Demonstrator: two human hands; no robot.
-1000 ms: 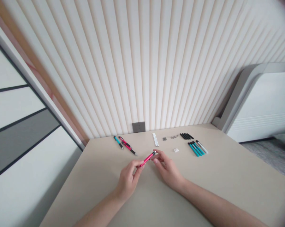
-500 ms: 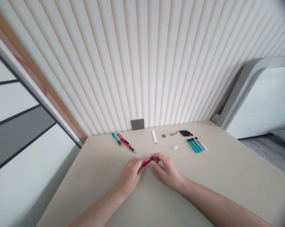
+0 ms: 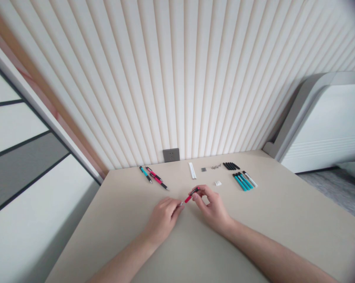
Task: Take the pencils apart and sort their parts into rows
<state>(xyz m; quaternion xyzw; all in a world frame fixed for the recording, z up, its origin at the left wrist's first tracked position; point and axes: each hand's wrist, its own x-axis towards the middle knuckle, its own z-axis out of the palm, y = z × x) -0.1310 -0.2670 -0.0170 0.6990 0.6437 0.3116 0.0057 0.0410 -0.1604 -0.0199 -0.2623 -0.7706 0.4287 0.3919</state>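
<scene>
The right hand (image 3: 213,209) made a narrow pinch on a red mechanical pencil (image 3: 190,195), which sat between thumb and fingertips over the middle of the beige tabletop (image 3: 112,220). That fingertip hold kept the slim barrel steady for fine work. The left hand (image 3: 163,221), just beside it, had its fingers (image 3: 173,206) drawn together around a tiny pale piece (image 3: 181,203), though whether they gripped it could not be told.

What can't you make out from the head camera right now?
Head view only:
- Speck at the left hand: too small to identify, and it may not be held.
- Red pen: its upper end is partly hidden by the right hand's fingers.
- Small metal parts: too small to identify.
- White piece: too small to identify.
</scene>
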